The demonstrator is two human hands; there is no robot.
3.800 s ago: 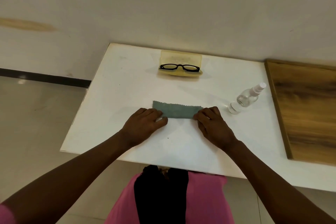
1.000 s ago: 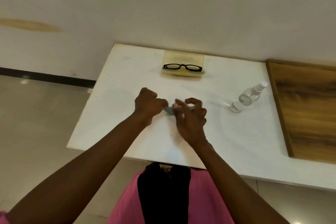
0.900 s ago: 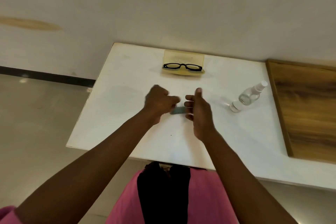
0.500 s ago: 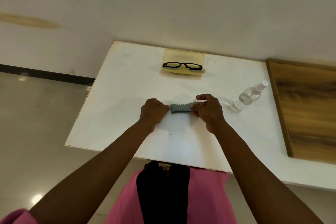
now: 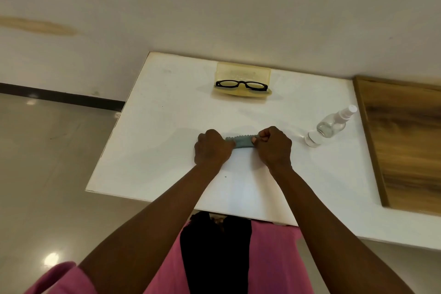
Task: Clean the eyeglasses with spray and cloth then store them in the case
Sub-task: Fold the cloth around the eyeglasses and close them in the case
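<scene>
Your cloth is now folded short, pinched at both ends

Since the earlier frame your left hand (image 5: 212, 147) and right hand (image 5: 274, 144) have closed in; each grip is tight on the grey cloth (image 5: 242, 142) mid-bench (image 5: 155, 150). Eyeglasses (image 5: 241, 85) rest on the open case (image 5: 243, 74) at the far edge

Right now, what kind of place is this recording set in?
Probably a plain indoor room set up for the task, not a workshop or kitchen: a white table against a bare off-white wall, a glossy tiled floor, and only eyeglasses, their yellow case and a spray bottle.
</scene>
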